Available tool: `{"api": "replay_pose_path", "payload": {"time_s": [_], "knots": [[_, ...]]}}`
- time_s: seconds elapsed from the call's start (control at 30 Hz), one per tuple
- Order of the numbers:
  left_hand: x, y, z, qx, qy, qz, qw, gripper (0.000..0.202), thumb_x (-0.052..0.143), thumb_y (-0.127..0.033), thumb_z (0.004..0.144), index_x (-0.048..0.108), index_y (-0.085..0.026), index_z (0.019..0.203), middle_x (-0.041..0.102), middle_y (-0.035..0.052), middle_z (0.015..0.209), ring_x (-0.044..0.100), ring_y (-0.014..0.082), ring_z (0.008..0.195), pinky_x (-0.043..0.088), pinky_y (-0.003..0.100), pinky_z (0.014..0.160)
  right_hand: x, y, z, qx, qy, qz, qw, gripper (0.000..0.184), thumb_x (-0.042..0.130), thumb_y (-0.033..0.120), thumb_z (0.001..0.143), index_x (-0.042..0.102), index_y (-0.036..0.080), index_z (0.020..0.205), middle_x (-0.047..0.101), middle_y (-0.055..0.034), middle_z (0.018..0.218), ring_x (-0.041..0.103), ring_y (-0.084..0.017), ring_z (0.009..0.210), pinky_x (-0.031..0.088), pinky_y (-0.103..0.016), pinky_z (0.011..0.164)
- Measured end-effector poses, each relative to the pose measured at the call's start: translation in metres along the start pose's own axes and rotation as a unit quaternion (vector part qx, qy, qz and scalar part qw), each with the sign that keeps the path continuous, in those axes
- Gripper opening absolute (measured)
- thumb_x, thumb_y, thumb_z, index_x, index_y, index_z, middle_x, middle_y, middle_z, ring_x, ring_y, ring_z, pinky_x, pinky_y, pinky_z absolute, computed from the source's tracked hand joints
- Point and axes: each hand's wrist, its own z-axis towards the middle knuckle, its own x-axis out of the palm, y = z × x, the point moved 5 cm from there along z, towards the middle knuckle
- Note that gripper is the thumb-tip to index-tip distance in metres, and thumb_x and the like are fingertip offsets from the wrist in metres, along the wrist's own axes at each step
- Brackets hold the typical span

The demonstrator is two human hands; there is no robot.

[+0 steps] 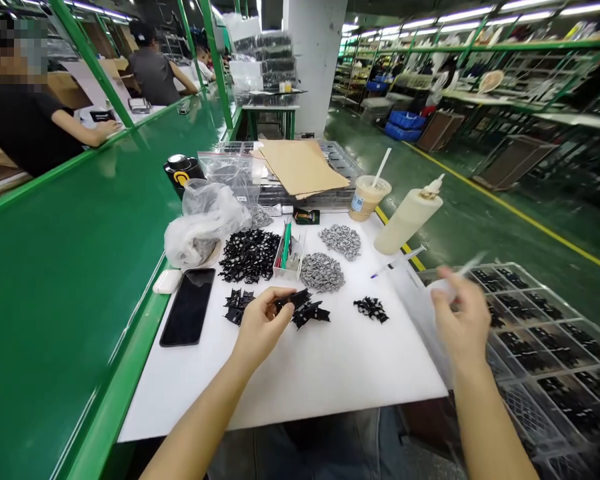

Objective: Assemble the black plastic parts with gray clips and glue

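My left hand (266, 321) pinches a black plastic part (294, 299) over the white work board (300, 380). Just beyond and below it lie more loose black parts (312, 315), and another small group (239, 304) sits to its left. Off the board's right edge, my right hand (461, 313) is closed around a whitish object (443, 288) with a thin pale tip; motion blur hides its exact kind. A little pile of small black pieces (371, 309) rests between the hands. Farther back are a large black heap (250, 256) and two grey heaps of small parts (323, 272).
A phone (187, 308) lies at left. Behind stand a clear box of tools (289, 257), a plastic bag (205, 223), a drink cup (367, 200) and a squeeze bottle (407, 220). A syringe (397, 262) lies right, beside compartment trays (545, 320). A green conveyor (70, 267) runs left.
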Motion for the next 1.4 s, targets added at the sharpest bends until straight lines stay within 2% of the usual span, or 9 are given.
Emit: {"api": "replay_pose_path", "payload": {"time_s": [0.1,0.37,0.57,0.67,0.77,0.9,1.03,1.23,1.4], "knots": [[0.002,-0.002,-0.002,0.007,0.005,0.026,1.000,0.032,0.056,-0.031,0.075,0.068,-0.016,0.099,0.042,-0.0037,0.057,0.031,0.0096,0.052,0.024,0.023,0.051,0.010,-0.032,-0.009,0.047,0.065,-0.091,0.993,0.033,0.048,0.035,0.083,0.069,0.023,0.106,0.065,-0.0095,0.107,0.061,-0.024,0.085,0.049,-0.042,0.076],[0.005,-0.005,-0.005,0.000,0.006,0.042,0.999,0.030,0.053,-0.029,0.076,0.068,-0.019,0.099,0.043,-0.0046,0.055,0.036,0.0102,0.051,0.029,0.023,0.052,0.033,-0.053,-0.010,0.078,0.169,-0.133,0.973,0.040,0.043,0.036,0.078,0.071,0.024,0.103,0.062,-0.0096,0.111,0.062,-0.028,0.097,0.049,-0.045,0.080],[0.007,-0.010,-0.007,0.043,-0.011,0.128,0.991,0.030,0.053,-0.024,0.076,0.069,-0.023,0.101,0.067,-0.0013,0.077,0.051,0.0120,0.061,0.039,0.025,0.062,-0.010,0.019,-0.012,-0.025,-0.077,-0.068,0.994,0.025,0.044,0.023,0.084,0.069,0.024,0.081,0.062,-0.0119,0.111,0.057,-0.031,0.111,0.045,-0.049,0.095],[0.009,-0.008,-0.006,0.067,-0.011,0.153,0.986,0.030,0.053,-0.023,0.076,0.068,-0.022,0.102,0.070,-0.0008,0.083,0.054,0.0124,0.062,0.042,0.026,0.065,0.022,0.070,0.000,-0.075,0.111,0.042,0.990,0.018,0.051,0.031,0.084,0.068,0.026,0.084,0.068,-0.0071,0.089,0.065,-0.025,0.090,0.052,-0.041,0.080],[0.011,-0.007,-0.006,0.096,-0.008,0.165,0.982,0.029,0.053,-0.022,0.077,0.067,-0.022,0.102,0.072,-0.0009,0.089,0.055,0.0119,0.062,0.044,0.026,0.066,0.082,0.111,0.011,-0.031,0.339,0.119,0.933,0.035,0.052,0.039,0.083,0.062,0.024,0.114,0.070,-0.0071,0.092,0.065,-0.020,0.081,0.051,-0.032,0.068],[0.012,-0.010,-0.007,0.133,0.006,0.182,0.974,0.028,0.054,-0.021,0.075,0.067,-0.021,0.100,0.072,0.0008,0.091,0.054,0.0120,0.061,0.046,0.027,0.067,0.141,0.150,0.025,-0.007,0.401,0.200,0.894,0.047,0.057,0.041,0.077,0.061,0.018,0.118,0.064,-0.0016,0.074,0.052,-0.013,0.058,0.042,-0.028,0.056],[0.013,-0.012,-0.007,0.138,0.011,0.174,0.975,0.028,0.054,-0.022,0.075,0.067,-0.019,0.100,0.071,0.0023,0.088,0.054,0.0128,0.061,0.046,0.027,0.066,0.162,0.164,0.027,-0.004,0.397,0.223,0.890,0.038,0.054,0.045,0.078,0.069,0.017,0.098,0.047,0.0045,0.053,0.040,-0.011,0.050,0.032,-0.026,0.051],[0.012,-0.009,-0.005,0.063,0.016,0.128,0.990,0.029,0.055,-0.023,0.074,0.070,-0.020,0.098,0.067,-0.0001,0.074,0.050,0.0119,0.057,0.041,0.025,0.060,0.166,0.163,0.038,-0.013,0.350,0.211,0.913,0.028,0.058,0.039,0.076,0.072,0.018,0.086,0.050,0.0036,0.050,0.042,-0.011,0.049,0.031,-0.026,0.051],[0.007,-0.003,-0.002,0.002,0.009,0.080,0.997,0.028,0.057,-0.025,0.074,0.072,-0.022,0.097,0.047,-0.0048,0.051,0.045,0.0118,0.053,0.034,0.024,0.055,0.128,0.166,0.045,-0.017,0.219,0.311,0.925,0.023,0.055,0.036,0.082,0.070,0.020,0.089,0.058,0.0021,0.062,0.049,-0.011,0.054,0.040,-0.026,0.054]]}}
